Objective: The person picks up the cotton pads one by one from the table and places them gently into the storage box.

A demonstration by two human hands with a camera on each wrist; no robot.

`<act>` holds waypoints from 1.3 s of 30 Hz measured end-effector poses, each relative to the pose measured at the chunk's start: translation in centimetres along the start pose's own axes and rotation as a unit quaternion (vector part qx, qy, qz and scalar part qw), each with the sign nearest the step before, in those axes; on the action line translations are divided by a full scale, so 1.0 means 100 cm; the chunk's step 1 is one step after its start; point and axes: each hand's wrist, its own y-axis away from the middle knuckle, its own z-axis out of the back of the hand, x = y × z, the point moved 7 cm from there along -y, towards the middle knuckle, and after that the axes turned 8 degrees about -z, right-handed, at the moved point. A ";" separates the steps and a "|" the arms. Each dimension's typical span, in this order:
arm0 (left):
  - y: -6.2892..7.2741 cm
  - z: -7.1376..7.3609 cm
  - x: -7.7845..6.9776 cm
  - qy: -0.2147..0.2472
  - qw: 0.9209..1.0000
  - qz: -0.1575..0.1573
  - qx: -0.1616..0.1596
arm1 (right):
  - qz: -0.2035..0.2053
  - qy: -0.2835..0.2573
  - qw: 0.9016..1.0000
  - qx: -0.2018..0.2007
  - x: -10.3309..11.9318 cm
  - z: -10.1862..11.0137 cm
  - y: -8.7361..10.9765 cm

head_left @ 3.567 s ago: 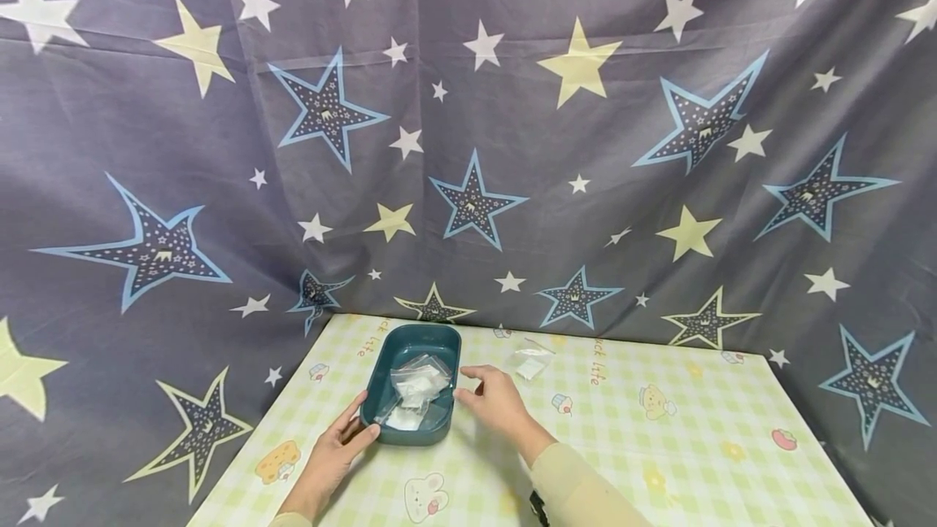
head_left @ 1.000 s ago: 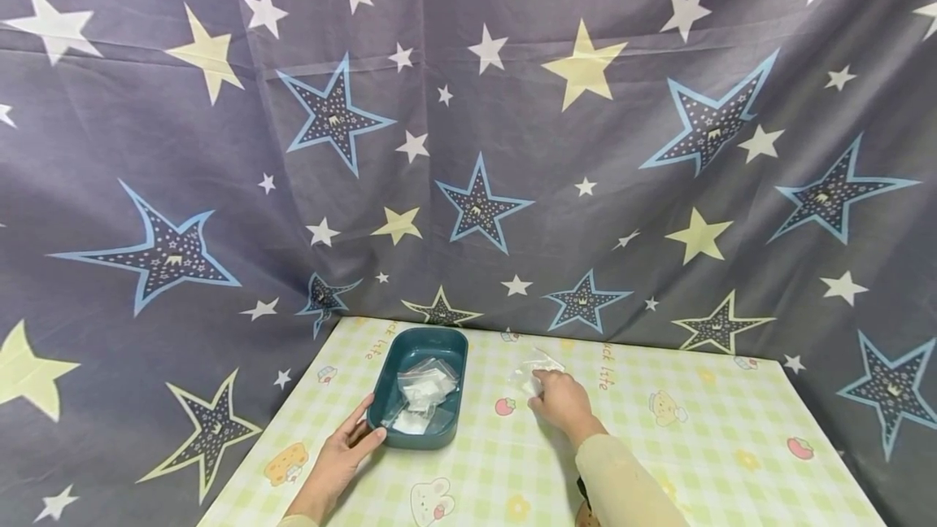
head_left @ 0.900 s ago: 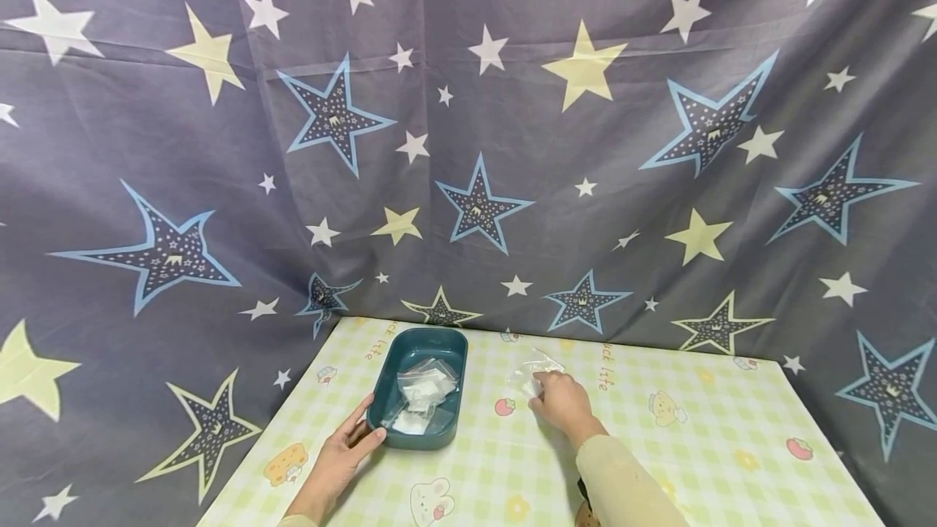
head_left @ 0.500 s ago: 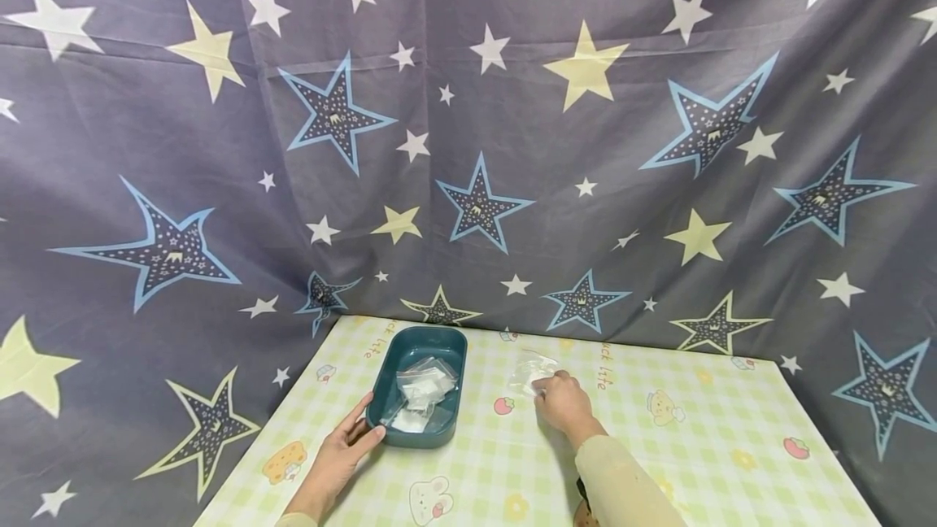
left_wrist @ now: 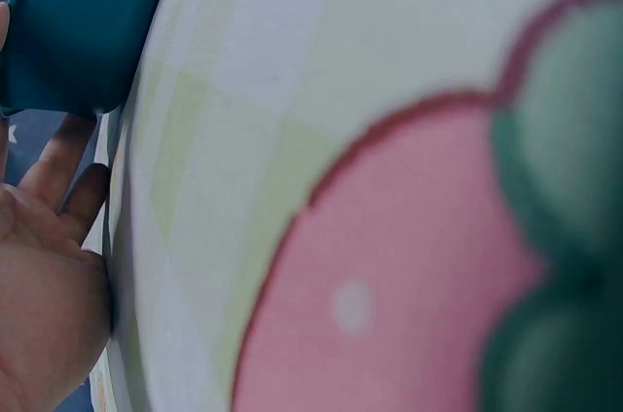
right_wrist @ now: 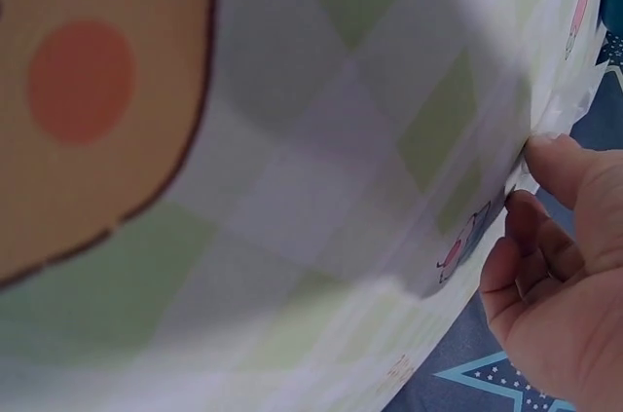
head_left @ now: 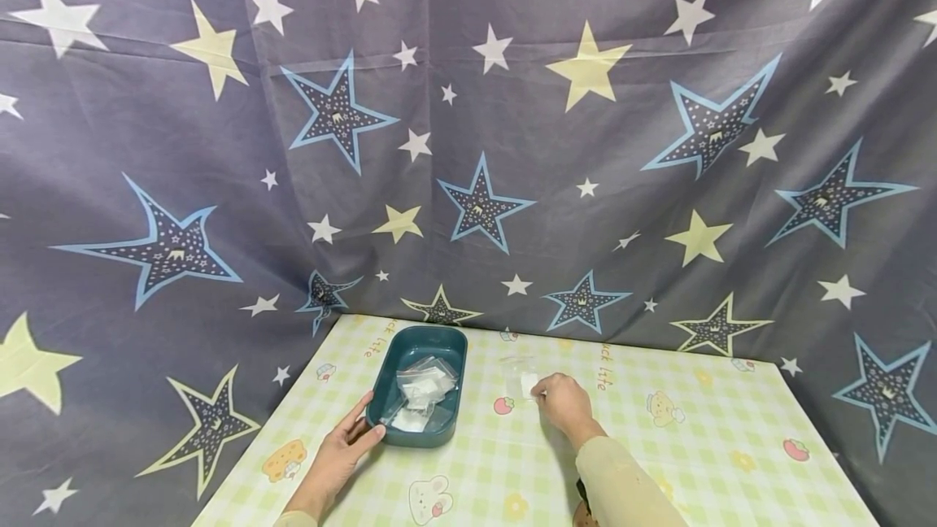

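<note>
A dark teal, rounded rectangular plastic box [head_left: 459, 348] stands on the table at the left. My left hand [head_left: 338, 455] holds its near-left corner, thumb on the near side and fingers along the left wall. In the left wrist view the fingers of that hand [left_wrist: 54, 266] reach up to the teal box [left_wrist: 83, 27]. Inside it lie several small clear zip bags [head_left: 426, 383] with white contents. Right of the box, my right hand [head_left: 565, 405] pinches the edge of another small zip bag [head_left: 521, 381] with something white inside. Its thumb and forefinger meet on the bag [right_wrist: 574, 100] in the right wrist view.
A green-and-white checked tablecloth [head_left: 622, 454] with cartoon prints covers the table. Behind it hangs a grey curtain [head_left: 512, 137] patterned with stars, meeting the table's back edge.
My right hand has come from the box's right side to the loose zip bag. The bag has since turned and shifted slightly left. The left hand stays at the box corner.
</note>
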 end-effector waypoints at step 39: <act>0.001 -0.001 0.001 0.002 1.000 0.006 0.006 | -0.026 -0.076 0.997 0.023 -0.008 -0.001 0.003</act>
